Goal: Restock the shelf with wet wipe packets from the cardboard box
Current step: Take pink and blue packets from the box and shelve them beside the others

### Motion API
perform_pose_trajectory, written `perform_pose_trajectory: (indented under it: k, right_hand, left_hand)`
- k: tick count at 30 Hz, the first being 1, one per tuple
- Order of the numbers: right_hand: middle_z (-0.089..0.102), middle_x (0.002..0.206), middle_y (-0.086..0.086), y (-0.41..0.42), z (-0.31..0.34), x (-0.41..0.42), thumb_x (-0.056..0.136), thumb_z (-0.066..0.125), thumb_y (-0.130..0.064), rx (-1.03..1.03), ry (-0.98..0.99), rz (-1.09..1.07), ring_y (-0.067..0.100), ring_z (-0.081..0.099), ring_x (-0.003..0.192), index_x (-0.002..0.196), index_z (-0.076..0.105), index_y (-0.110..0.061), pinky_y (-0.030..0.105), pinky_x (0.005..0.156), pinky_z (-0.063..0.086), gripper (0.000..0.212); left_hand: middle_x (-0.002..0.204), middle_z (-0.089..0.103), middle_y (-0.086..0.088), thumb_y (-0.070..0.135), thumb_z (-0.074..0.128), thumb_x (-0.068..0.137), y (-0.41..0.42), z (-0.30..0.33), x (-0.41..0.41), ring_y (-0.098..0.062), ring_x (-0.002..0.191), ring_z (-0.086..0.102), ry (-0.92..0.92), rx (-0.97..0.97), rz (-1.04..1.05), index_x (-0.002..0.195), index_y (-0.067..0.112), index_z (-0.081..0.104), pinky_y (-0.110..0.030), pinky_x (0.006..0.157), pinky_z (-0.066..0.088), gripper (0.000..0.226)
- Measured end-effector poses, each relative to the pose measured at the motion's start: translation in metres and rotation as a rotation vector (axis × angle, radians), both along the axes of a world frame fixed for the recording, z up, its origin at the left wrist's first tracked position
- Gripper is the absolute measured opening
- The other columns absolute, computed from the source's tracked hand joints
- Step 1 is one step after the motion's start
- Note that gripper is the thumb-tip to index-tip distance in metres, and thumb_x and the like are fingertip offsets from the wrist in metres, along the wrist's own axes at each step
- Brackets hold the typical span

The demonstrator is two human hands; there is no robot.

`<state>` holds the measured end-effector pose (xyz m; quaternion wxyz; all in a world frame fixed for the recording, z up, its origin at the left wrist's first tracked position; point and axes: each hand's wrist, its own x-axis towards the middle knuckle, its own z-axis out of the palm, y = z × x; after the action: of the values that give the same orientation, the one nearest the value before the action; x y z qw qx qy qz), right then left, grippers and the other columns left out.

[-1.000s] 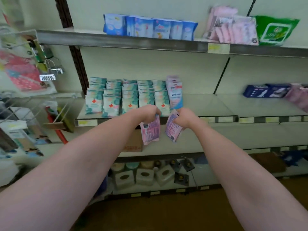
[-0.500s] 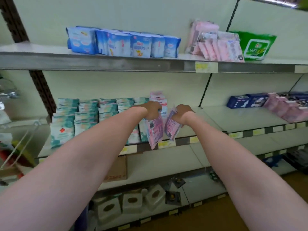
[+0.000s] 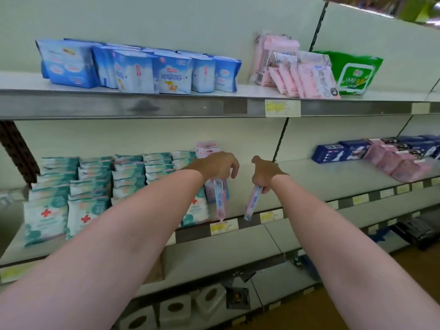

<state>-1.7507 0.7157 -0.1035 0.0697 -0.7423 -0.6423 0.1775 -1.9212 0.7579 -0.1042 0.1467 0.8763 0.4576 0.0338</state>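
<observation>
From the head view, both bare arms reach forward to the middle shelf (image 3: 309, 177). The left hand (image 3: 217, 166) has its fingers curled down over the top of a pink packet (image 3: 220, 201), which hangs edge-on below the hand, its lower end level with the shelf's front lip. The right hand (image 3: 263, 173) is clenched round the top of a second pink packet (image 3: 252, 203), which also hangs edge-on and tilts slightly, its lower end toward the left. The two packets are near each other but apart, both in the air in front of the shelf, just right of the stacked teal packs (image 3: 92, 186) with red crosses that fill the left part of that shelf. Behind the left hand stands a row of pink-and-blue packets (image 3: 207, 148), partly hidden by the hand. To the right of the hands the shelf surface is bare as far as the dark blue boxes (image 3: 340, 151) and purple packs (image 3: 400, 163) at the far right. On the top shelf (image 3: 142, 106) stand blue packs (image 3: 142, 67), pink packs (image 3: 290, 67) and a green pack (image 3: 352, 75). Yellow price tags (image 3: 282, 108) sit on the shelf edges. A brown cardboard box shows only as a sliver on the lower shelf under the left forearm, and white tissue boxes (image 3: 176, 310) sit on the bottom shelf.
</observation>
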Motion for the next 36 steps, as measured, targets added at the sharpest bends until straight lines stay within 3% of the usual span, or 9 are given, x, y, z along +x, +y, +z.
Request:
perform_pose_trajectory:
  k: [3, 6, 9, 13, 18, 23, 29, 32, 36]
  right_hand:
    - [0.065, 0.081, 0.013, 0.012, 0.002, 0.009, 0.088, 0.051, 0.000, -0.038, 0.032, -0.013, 0.031, 0.073, 0.074, 0.097, 0.057, -0.007, 0.036, 0.060, 0.061, 0.012]
    - [0.066, 0.072, 0.020, 0.026, 0.003, 0.019, 0.083, 0.057, -0.002, -0.125, 0.181, -0.034, 0.032, 0.075, 0.068, 0.069, 0.051, -0.009, 0.034, 0.064, 0.059, 0.017]
    - [0.056, 0.078, 0.016, 0.043, 0.005, 0.028, 0.075, 0.068, -0.016, -0.158, 0.363, 0.018, 0.029, 0.075, 0.076, 0.081, 0.056, -0.007, 0.043, 0.093, 0.056, 0.016]
    - [0.052, 0.077, 0.010, 0.054, 0.015, 0.034, 0.085, 0.076, -0.015, -0.181, 0.354, 0.267, 0.017, 0.059, 0.070, 0.076, 0.052, -0.029, 0.016, 0.068, 0.047, 0.029]
    - [0.068, 0.080, 0.008, 0.070, 0.000, 0.032, 0.084, 0.072, -0.005, -0.131, 0.119, 0.270, 0.026, 0.075, 0.071, 0.085, 0.061, -0.007, 0.040, 0.075, 0.062, 0.011]
    - [0.068, 0.087, 0.002, 0.072, -0.005, 0.033, 0.081, 0.073, -0.024, 0.007, -0.119, 0.410, 0.020, 0.071, 0.058, 0.102, 0.063, -0.015, 0.027, 0.058, 0.046, 0.025]
    - [0.065, 0.117, 0.005, 0.088, -0.013, 0.037, 0.083, 0.073, -0.034, 0.143, -0.368, 0.542, 0.027, 0.062, 0.107, 0.128, 0.063, -0.022, 0.031, 0.077, 0.044, 0.047]
    - [0.060, 0.119, 0.011, 0.094, -0.018, 0.040, 0.083, 0.074, -0.035, 0.172, -0.362, 0.578, 0.030, 0.055, 0.113, 0.123, 0.062, -0.019, 0.033, 0.083, 0.045, 0.045]
    - [0.061, 0.095, 0.007, 0.103, -0.022, 0.046, 0.073, 0.077, -0.030, 0.081, -0.203, 0.601, 0.030, 0.062, 0.091, 0.085, 0.057, -0.020, 0.035, 0.074, 0.051, 0.026]
  left_hand:
    - [0.091, 0.068, -0.007, -0.011, 0.047, 0.071, 0.011, 0.000, 0.009, -0.030, 0.074, 0.068, 0.013, -0.062, 0.049, 0.060, 0.018, 0.071, -0.039, 0.058, 0.060, 0.038]
    - [0.083, 0.070, -0.022, -0.009, 0.053, 0.078, 0.015, 0.003, 0.017, -0.035, 0.062, 0.070, -0.039, -0.166, 0.140, 0.068, 0.003, 0.072, -0.034, 0.049, 0.057, 0.025]
    - [0.094, 0.066, -0.028, 0.006, 0.052, 0.092, 0.016, 0.004, 0.026, -0.032, 0.061, 0.072, -0.084, -0.294, 0.260, 0.098, -0.009, 0.063, -0.039, 0.065, 0.061, 0.020]
    - [0.101, 0.066, -0.017, 0.027, 0.044, 0.096, 0.019, 0.001, 0.037, -0.027, 0.074, 0.075, -0.078, -0.339, 0.343, 0.104, 0.003, 0.051, -0.042, 0.090, 0.055, 0.027]
    - [0.109, 0.069, -0.016, 0.004, 0.062, 0.086, 0.018, 0.002, 0.043, -0.020, 0.077, 0.073, 0.109, -0.281, 0.296, 0.119, -0.001, 0.058, -0.032, 0.070, 0.057, 0.034]
    - [0.117, 0.063, -0.013, 0.012, 0.081, 0.075, 0.016, -0.008, 0.046, -0.028, 0.073, 0.069, 0.201, -0.087, 0.328, 0.119, 0.006, 0.062, -0.041, 0.071, 0.058, 0.048]
    - [0.096, 0.068, -0.003, 0.038, 0.082, 0.074, 0.021, -0.010, 0.052, -0.026, 0.098, 0.062, 0.304, 0.021, 0.407, 0.098, 0.012, 0.069, -0.031, 0.071, 0.045, 0.037]
    - [0.116, 0.064, 0.000, 0.044, 0.080, 0.074, 0.023, -0.015, 0.052, -0.025, 0.116, 0.053, 0.315, 0.066, 0.449, 0.120, 0.020, 0.065, -0.035, 0.087, 0.043, 0.054]
    - [0.115, 0.064, -0.012, 0.030, 0.081, 0.077, 0.023, -0.018, 0.054, -0.029, 0.107, 0.059, 0.237, 0.011, 0.480, 0.119, 0.004, 0.065, -0.036, 0.089, 0.049, 0.052]
